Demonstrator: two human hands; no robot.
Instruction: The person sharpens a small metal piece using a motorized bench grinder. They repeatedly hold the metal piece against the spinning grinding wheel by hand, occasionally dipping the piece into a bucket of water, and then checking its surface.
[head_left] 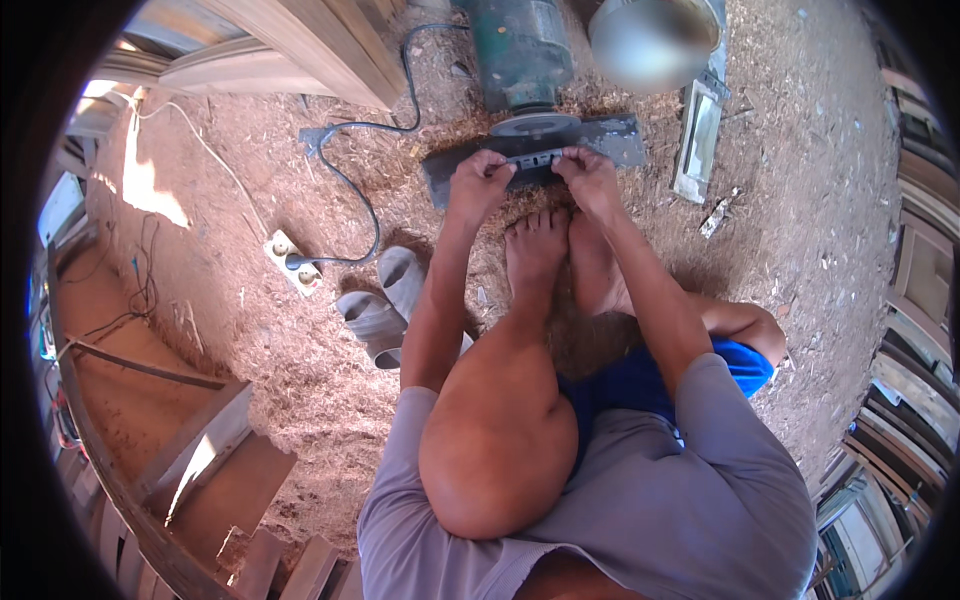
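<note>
A short slotted metal planer blade [535,160] spans the gap between my two hands, just in front of a grinding wheel [536,125]. Its left end is pinched by my left hand [478,186], thumb against fingers. My right hand [592,182] grips the other end the same way. The wheel sits on a green electric motor [522,50]; whether the blade's far edge touches it I cannot tell. Beneath the hands and wheel lies a dark flat plate [615,143]. My bare feet [540,240] rest close to its near edge.
A dark cable [375,205] curls from the motor to a white socket block [292,262] on the left. Grey slippers [372,322] lie near my left forearm. A round pan [655,45] and a metal strip [696,150] are at the far right. Wooden planks [310,45] stand far left.
</note>
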